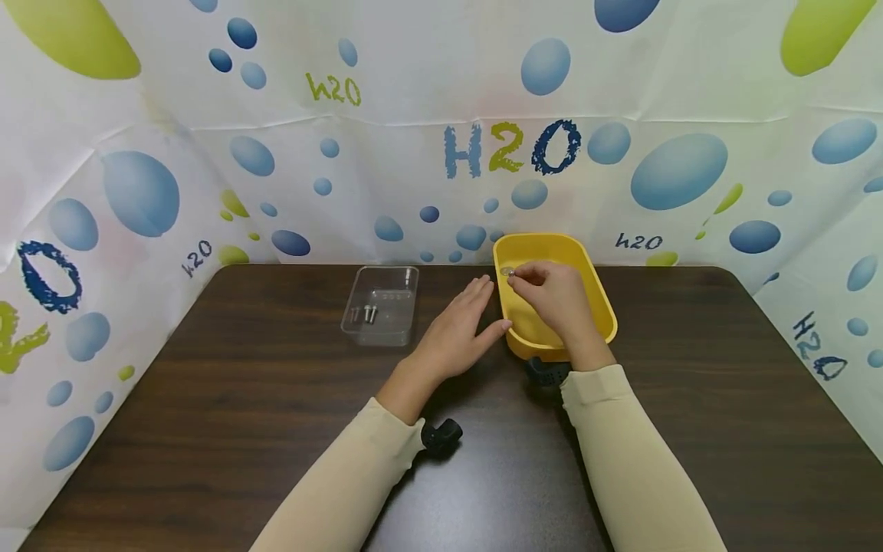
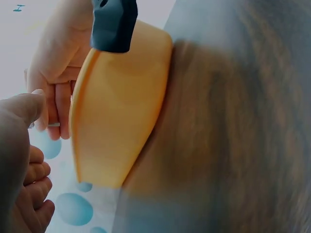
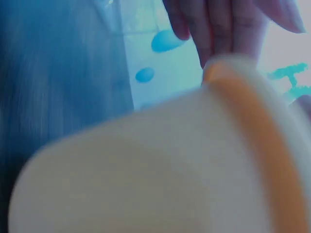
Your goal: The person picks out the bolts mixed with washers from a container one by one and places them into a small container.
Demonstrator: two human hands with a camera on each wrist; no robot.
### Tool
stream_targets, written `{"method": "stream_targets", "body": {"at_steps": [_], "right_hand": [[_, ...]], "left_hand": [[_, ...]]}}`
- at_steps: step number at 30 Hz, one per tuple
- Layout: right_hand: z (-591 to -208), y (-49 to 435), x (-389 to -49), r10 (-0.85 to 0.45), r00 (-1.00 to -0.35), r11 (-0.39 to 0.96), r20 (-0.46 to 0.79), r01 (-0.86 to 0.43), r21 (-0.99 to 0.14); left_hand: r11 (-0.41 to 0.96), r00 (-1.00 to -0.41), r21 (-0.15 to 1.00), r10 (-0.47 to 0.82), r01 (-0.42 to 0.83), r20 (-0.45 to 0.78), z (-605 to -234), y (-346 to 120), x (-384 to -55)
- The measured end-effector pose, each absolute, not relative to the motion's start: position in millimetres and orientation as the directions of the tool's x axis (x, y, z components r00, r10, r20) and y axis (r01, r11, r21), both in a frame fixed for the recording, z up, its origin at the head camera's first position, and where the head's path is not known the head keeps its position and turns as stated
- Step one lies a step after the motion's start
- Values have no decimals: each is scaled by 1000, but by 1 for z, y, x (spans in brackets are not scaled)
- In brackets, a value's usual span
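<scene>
In the head view my right hand [image 1: 555, 295] reaches over the yellow bin [image 1: 600, 295], thumb and index finger pinching a small shiny metal piece [image 1: 510, 273]; its kind I cannot tell. A silver sliver [image 2: 53, 124] of metal shows at the right hand's fingers in the left wrist view. My left hand [image 1: 455, 330] lies alongside the bin's left side with fingers extended, and the thumb tip is right at the rim. Its straight fingers [image 3: 221, 29] appear past the bin's wall in the right wrist view.
Left of the hands, a clear plastic container [image 1: 396, 326] holds several metal screws [image 1: 370, 313]. Both stand on the dark wooden table [image 1: 228, 429], near its back edge. A white sheet [image 1: 407, 169] printed with blue and green drops hangs behind.
</scene>
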State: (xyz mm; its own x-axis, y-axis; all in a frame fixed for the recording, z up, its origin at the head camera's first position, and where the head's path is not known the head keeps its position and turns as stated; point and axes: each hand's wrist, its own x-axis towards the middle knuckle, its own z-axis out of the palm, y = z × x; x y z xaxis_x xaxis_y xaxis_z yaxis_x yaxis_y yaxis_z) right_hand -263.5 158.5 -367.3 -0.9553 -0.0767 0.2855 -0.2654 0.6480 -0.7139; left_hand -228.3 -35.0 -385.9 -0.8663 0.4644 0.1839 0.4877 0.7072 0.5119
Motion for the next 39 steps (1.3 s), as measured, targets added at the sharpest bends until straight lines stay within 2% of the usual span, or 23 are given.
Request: {"method": "stream_targets", "body": {"at_steps": [6, 17, 26, 31, 39], "right_hand": [[-366, 157, -263, -26, -963, 470, 269, -249, -847], [-368, 149, -263, -25, -970, 268, 241, -239, -933], [-368, 139, -262, -28, -974, 279, 223, -222, -934], [-369, 134, -262, -47, -975, 298, 219, -222, -928], [-370, 125, -259, -64, -974, 306, 216, -225, -925]], "left_hand": [[721, -881, 513, 435, 466, 189, -377, -47, -229], [743, -899, 510, 393, 433, 191, -362, -79, -226], [748, -912, 522, 349, 409, 214, -358, -113, -227], [767, -935, 536, 310, 353, 172, -359, -139, -225], [821, -955, 490, 272, 293, 115, -377, -184, -221]]}}
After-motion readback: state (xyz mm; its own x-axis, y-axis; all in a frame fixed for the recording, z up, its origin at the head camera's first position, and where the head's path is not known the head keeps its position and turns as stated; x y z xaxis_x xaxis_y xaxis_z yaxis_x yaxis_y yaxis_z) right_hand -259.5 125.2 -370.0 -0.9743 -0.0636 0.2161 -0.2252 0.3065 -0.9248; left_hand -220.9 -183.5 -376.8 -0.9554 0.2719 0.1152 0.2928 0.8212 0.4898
